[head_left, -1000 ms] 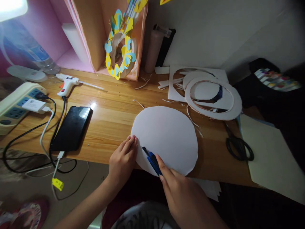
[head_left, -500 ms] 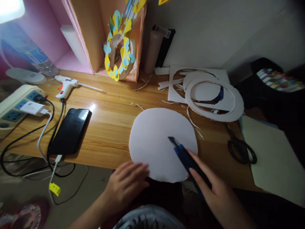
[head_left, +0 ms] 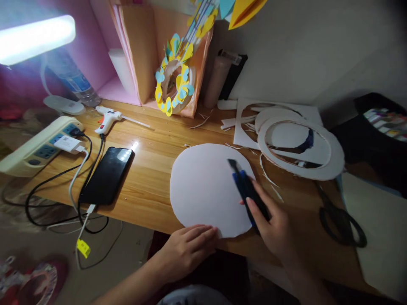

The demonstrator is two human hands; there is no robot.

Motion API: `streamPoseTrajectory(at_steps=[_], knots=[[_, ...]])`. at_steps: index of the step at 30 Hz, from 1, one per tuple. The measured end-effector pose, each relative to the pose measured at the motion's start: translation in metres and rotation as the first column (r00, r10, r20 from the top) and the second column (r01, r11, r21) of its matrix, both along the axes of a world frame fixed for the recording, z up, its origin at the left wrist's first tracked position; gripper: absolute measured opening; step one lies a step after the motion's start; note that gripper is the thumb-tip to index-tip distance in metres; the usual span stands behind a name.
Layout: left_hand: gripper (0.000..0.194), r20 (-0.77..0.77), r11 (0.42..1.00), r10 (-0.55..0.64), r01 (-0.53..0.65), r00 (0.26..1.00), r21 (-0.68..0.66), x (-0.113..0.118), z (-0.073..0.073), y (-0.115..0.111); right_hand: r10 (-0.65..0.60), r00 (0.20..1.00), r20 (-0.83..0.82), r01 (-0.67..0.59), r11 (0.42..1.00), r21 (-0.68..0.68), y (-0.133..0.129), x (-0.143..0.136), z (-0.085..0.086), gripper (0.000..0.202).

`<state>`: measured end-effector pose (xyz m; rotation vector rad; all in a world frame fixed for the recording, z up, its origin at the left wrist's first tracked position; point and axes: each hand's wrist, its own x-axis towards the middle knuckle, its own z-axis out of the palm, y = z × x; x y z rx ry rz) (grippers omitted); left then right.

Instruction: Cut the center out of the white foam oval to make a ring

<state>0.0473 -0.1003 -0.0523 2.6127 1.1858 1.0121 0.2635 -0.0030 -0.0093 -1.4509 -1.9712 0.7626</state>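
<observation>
A white rounded board disc (head_left: pixel 206 186), its edge slightly uneven, lies at the front of the wooden desk. My left hand (head_left: pixel 189 250) is at its near edge, fingers over the rim and the thumb side lower, mostly hidden. In my right hand (head_left: pixel 273 224) is a blue and black utility knife (head_left: pixel 243 186), its dark blade out and pointing away from me over the disc's right part. Whether the blade touches the board I cannot tell. Thin white offcut strips (head_left: pixel 265 169) lie just right of the disc.
White board rings (head_left: pixel 337 159) and cut sheets are piled at back right, with black scissors (head_left: pixel 343 224) nearer. On the left are a phone (head_left: pixel 108 176), a glue gun (head_left: pixel 110 118), a power strip (head_left: pixel 47 144) and cables. A paper-flower wreath (head_left: pixel 168 106) stands behind.
The view has shifted, so the desk things sit farther right. My left hand has moved right along the disc's near edge. The disc appears slightly turned, and the knife blade points farther up the disc.
</observation>
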Motion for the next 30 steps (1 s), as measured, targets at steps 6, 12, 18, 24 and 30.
streamPoseTrajectory(at_steps=[6,12,18,24,30], knots=[[0.028,0.011,0.989,0.148,-0.148,0.989,0.012,-0.021,-0.008,-0.016,0.537,0.820,0.197,-0.523,0.843,-0.121,-0.017,-0.017,0.022,0.049],[0.032,-0.076,0.989,0.145,-0.142,0.987,0.039,-0.033,-0.016,-0.016,0.577,0.742,0.341,-0.569,0.811,-0.135,-0.018,-0.013,0.021,0.052],[0.035,-0.073,0.970,0.215,-0.204,0.974,0.133,-0.025,-0.027,-0.014,0.576,0.679,0.456,-0.607,0.789,-0.093,-0.021,-0.016,0.029,0.051],[0.029,0.007,0.951,0.235,-0.232,0.972,0.204,-0.021,-0.028,-0.008,0.539,0.562,0.628,-0.662,0.748,-0.049,-0.024,-0.015,0.027,0.058],[0.024,0.011,0.951,0.228,-0.225,0.974,0.211,-0.021,-0.019,-0.003,0.565,0.498,0.658,-0.692,0.716,-0.091,-0.020,-0.008,0.034,0.059]])
